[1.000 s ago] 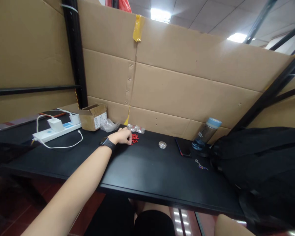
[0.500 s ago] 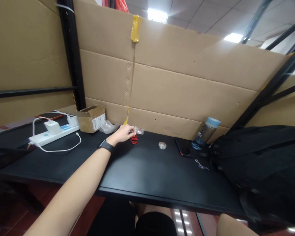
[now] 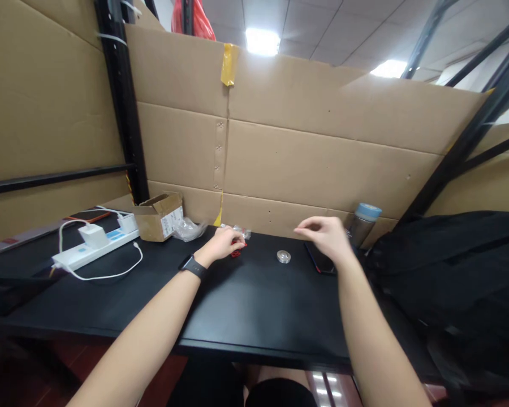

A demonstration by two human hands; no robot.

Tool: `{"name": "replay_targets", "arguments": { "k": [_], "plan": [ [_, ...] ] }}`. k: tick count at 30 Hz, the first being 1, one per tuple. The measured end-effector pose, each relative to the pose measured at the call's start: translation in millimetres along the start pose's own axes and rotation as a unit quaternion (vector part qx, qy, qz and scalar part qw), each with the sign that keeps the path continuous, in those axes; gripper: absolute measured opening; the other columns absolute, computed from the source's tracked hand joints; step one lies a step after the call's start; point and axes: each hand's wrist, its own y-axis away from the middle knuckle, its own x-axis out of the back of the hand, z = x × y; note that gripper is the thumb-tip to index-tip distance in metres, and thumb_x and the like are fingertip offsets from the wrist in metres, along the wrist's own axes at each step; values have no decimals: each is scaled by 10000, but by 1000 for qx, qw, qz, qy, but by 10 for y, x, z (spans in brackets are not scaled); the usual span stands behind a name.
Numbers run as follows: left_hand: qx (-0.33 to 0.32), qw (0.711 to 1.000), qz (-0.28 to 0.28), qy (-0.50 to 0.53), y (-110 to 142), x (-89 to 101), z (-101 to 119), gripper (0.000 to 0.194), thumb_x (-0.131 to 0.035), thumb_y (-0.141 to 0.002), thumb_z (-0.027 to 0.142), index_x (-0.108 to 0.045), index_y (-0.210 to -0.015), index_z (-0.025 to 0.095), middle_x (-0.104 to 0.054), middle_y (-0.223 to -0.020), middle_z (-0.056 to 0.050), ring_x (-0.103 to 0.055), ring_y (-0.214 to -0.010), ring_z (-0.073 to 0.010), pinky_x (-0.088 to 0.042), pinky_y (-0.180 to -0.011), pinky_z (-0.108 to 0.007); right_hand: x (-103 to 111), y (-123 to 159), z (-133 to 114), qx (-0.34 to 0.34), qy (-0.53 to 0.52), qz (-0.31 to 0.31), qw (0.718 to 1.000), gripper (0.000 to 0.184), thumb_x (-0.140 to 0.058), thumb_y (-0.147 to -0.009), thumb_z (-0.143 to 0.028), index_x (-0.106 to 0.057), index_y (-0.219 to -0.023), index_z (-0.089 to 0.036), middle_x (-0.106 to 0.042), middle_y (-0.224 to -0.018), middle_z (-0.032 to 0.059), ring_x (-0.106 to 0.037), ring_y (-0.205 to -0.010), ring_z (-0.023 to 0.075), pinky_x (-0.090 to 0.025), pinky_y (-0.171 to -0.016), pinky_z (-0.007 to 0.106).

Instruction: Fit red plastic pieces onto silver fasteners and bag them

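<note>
My left hand (image 3: 224, 244), with a dark watch (image 3: 193, 265) on its wrist, is above the small heap of red cord (image 3: 236, 254) at the back of the table. Its thumb and fingers are pinched together, with a bit of red at the tips; the hand covers part of the heap. My right hand (image 3: 327, 236) hovers over the table's back right, thumb and forefinger tips drawn together and nothing visible in them. Left of it and lower lies a small clear roll of tape (image 3: 284, 257). Small clear packets (image 3: 242, 232) lie behind my left hand.
An open cardboard box (image 3: 158, 217), a crumpled plastic bag (image 3: 189, 229) and a white power strip (image 3: 95, 243) are on the left. A dark phone (image 3: 320, 261), a blue-capped bottle (image 3: 367, 213) and a black backpack (image 3: 453, 282) are on the right. Cardboard walls the back.
My right hand has risen from below the table edge into view over the table's right side. My left hand has shifted slightly down onto the red cord. The view has tilted a little upward.
</note>
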Motion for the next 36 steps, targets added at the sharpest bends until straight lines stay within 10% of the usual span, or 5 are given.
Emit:
{"name": "replay_targets", "arguments": {
  "k": [9,36],
  "plan": [
    [8,1000,-11,-12,-9,-235,116,227,-486,-1003,342,-675,-918,250,-728,-990,-25,-603,-1050,-216,-348,-983,-368,-541,324,653,-97,39,-280,954,447,-807,-680,-268,-746,-1119,-214,-760,-1102,79,-699,-979,249,-516,-920,350],
    [8,1000,27,11,-25,-458,323,274,-338,-1065,343,-564,-953,234,-685,-981,4,-575,-994,-193,-296,-912,-358,-625,376,664,-61,28,-167,984,368,-747,-757,-288,-738,-1115,-202,-782,-981,63,-717,-837,194,-539,-824,295]
  ]
}}
